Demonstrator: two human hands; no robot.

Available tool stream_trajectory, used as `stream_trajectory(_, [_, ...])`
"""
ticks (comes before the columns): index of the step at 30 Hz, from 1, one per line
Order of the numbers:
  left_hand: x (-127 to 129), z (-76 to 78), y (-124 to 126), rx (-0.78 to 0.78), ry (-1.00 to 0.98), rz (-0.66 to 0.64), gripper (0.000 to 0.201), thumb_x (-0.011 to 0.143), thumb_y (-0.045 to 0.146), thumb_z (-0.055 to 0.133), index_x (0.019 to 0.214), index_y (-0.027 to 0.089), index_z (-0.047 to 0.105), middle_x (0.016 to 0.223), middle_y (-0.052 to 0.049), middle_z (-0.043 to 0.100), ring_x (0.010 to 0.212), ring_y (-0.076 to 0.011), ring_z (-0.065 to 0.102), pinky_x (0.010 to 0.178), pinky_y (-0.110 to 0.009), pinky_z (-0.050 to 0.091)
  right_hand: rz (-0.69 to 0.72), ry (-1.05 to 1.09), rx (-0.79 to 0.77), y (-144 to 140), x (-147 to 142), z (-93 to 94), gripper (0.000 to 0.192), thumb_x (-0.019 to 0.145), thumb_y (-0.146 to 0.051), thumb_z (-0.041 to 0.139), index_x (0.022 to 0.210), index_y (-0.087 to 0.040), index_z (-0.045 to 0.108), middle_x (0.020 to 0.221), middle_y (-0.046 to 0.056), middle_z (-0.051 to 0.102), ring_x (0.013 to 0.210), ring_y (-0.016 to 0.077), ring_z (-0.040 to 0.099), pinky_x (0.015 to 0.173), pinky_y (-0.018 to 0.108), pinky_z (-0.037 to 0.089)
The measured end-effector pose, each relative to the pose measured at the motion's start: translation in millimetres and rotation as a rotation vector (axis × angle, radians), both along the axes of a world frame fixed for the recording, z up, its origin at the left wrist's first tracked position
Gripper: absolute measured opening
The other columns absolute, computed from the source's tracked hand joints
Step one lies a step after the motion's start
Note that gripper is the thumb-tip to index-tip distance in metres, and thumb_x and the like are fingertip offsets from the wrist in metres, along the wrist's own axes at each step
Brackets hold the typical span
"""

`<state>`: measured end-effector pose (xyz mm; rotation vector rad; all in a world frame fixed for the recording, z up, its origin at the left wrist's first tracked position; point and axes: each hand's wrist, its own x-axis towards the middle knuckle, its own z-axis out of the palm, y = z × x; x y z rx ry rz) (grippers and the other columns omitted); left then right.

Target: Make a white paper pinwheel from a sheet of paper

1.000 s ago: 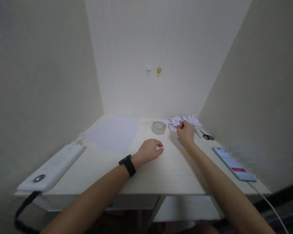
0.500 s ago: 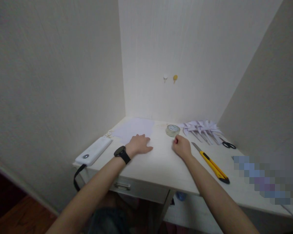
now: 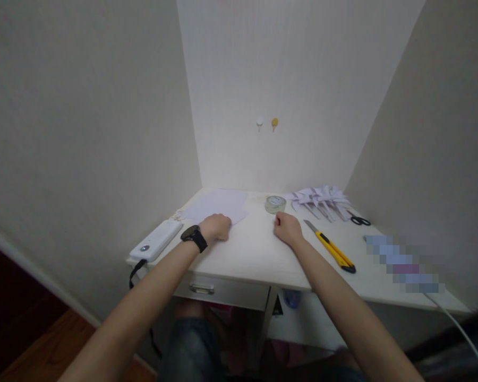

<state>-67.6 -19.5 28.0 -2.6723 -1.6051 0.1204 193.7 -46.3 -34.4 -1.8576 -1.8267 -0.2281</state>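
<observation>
My left hand [image 3: 217,228], with a black watch [image 3: 193,236] on its wrist, is closed at the near edge of the white paper sheets [image 3: 217,203]. Its fingers pinch a sheet whose corner sticks out to the right; the fingertips are partly hidden. My right hand [image 3: 289,229] rests on the desk as a fist, and nothing shows sticking out of it. Just behind that fist stands a roll of clear tape [image 3: 275,204]. To its right lies a yellow box cutter [image 3: 334,250] with its blade out.
Folded white paper pinwheels [image 3: 321,200] are piled at the back right, beside black scissors [image 3: 359,219]. A white device [image 3: 156,241] with a black strap lies at the left edge of the white desk [image 3: 242,260]. A blurred-out item [image 3: 402,265] lies far right. Two hooks [image 3: 274,123] hang on the wall.
My left hand has gone from spread flat to closed on the paper, and a sheet's corner now juts out to the right. The right fist stays beside the tape. The view has shifted slightly.
</observation>
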Motion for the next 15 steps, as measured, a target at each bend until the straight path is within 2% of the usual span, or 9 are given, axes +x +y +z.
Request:
stream_trajectory(3, [2.6, -3.9, -4.9, 0.051, 0.010, 0.032, 0.030, 0.070, 0.015, 0.064, 0.098, 0.013, 0.075, 0.102, -0.025, 0.072, 0.097, -0.0372, 0.068, 0.083, -0.043, 0.050, -0.007, 0.012, -0.007, 0.4, -0.5, 0.4, 0.016, 0.084, -0.013, 0.050, 0.083, -0.019, 0.065, 0.089, 0.010, 0.072, 0.079, 0.0206, 0.060, 0.062, 0.030, 0.028])
stream_trajectory(6, [-3.3, -6.3, -3.3, 0.101, 0.006, 0.022, 0.027, 0.080, 0.013, 0.053, 0.097, 0.008, 0.075, 0.105, -0.029, 0.070, 0.102, -0.0387, 0.067, 0.087, -0.046, 0.048, -0.006, 0.025, -0.012, 0.9, -0.6, 1.0, 0.016, 0.083, -0.013, 0.050, 0.082, -0.019, 0.065, 0.088, 0.010, 0.072, 0.078, 0.0208, 0.061, 0.062, 0.030, 0.029])
stream_trajectory(9, [-12.5, -1.7, 2.4, 0.174, -0.068, 0.027, 0.026, 0.084, 0.013, 0.050, 0.092, 0.010, 0.074, 0.101, -0.026, 0.071, 0.102, -0.0371, 0.066, 0.088, -0.044, 0.046, 0.007, 0.045, -0.010, 2.0, -0.4, 0.8, 0.016, 0.082, -0.012, 0.051, 0.082, -0.019, 0.065, 0.087, 0.009, 0.072, 0.080, 0.0205, 0.062, 0.064, 0.029, 0.032])
stream_trajectory(10, [-14.3, 1.4, 3.5, 0.196, -0.142, 0.029, 0.024, 0.086, 0.016, 0.051, 0.088, 0.012, 0.074, 0.096, -0.023, 0.072, 0.101, -0.0357, 0.066, 0.088, -0.042, 0.046, 0.012, 0.048, -0.007, 2.6, -0.4, 0.5, 0.015, 0.082, -0.013, 0.051, 0.083, -0.019, 0.065, 0.087, 0.009, 0.072, 0.080, 0.0203, 0.062, 0.065, 0.028, 0.033])
stream_trajectory(12, [-13.4, 7.8, 2.9, 0.221, -0.426, 0.004, 0.026, 0.091, 0.025, 0.049, 0.085, 0.016, 0.073, 0.091, -0.015, 0.073, 0.097, -0.0306, 0.066, 0.086, -0.036, 0.045, 0.025, 0.091, 0.010, 4.3, -0.6, -0.4, 0.014, 0.083, -0.016, 0.052, 0.088, -0.019, 0.065, 0.086, 0.008, 0.072, 0.080, 0.0204, 0.063, 0.068, 0.028, 0.036])
stream_trajectory(13, [-10.4, 10.3, 1.0, 0.192, -0.599, -0.026, 0.028, 0.093, 0.031, 0.048, 0.086, 0.017, 0.072, 0.090, -0.012, 0.072, 0.094, -0.0276, 0.066, 0.083, -0.033, 0.046, 0.035, 0.138, 0.020, 5.4, -0.7, -0.6, 0.014, 0.085, -0.020, 0.052, 0.091, -0.018, 0.065, 0.085, 0.008, 0.072, 0.080, 0.0204, 0.064, 0.069, 0.028, 0.038])
stream_trajectory(15, [0.2, 12.0, -4.3, 0.022, -1.015, -0.029, 0.033, 0.093, 0.039, 0.048, 0.086, 0.015, 0.069, 0.082, -0.007, 0.070, 0.080, -0.0215, 0.064, 0.071, -0.027, 0.046, 0.097, 0.423, 0.037, 7.9, -0.6, 0.1, 0.021, 0.088, -0.035, 0.054, 0.094, -0.018, 0.065, 0.079, 0.007, 0.071, 0.075, 0.0207, 0.065, 0.071, 0.029, 0.044])
